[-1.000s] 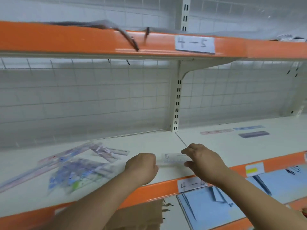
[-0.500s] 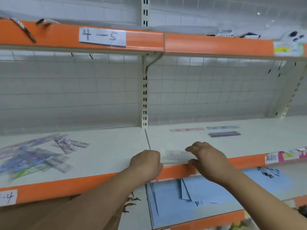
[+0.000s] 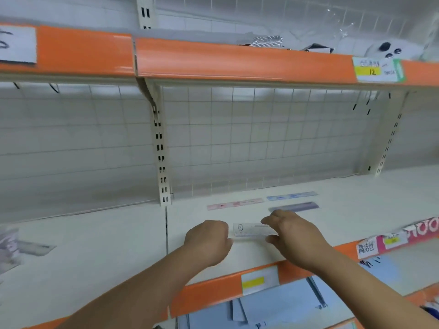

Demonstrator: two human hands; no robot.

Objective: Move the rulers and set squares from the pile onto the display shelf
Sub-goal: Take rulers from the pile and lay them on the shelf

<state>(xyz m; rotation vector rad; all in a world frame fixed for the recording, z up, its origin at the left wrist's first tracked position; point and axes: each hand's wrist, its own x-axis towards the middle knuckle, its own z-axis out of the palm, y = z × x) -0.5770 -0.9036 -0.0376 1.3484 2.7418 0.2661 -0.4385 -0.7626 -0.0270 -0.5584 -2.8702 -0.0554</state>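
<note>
My right hand (image 3: 294,236) pinches the right end of the clear ruler (image 3: 251,230), fingers on top, thumb below. My left hand (image 3: 209,241) is curled at its left end; can't tell if it grips. Hands apart, ruler level between them, low over the front of the shelf (image 3: 107,245); contact with the shelf unclear. Just behind lie a purple ruler (image 3: 294,206), a pink ruler (image 3: 235,203) and a blue ruler (image 3: 292,195), all flat. Pile (image 3: 9,245) sits far left, blurred. Orange strip (image 3: 213,290) with price tag (image 3: 253,282) below.
</note>
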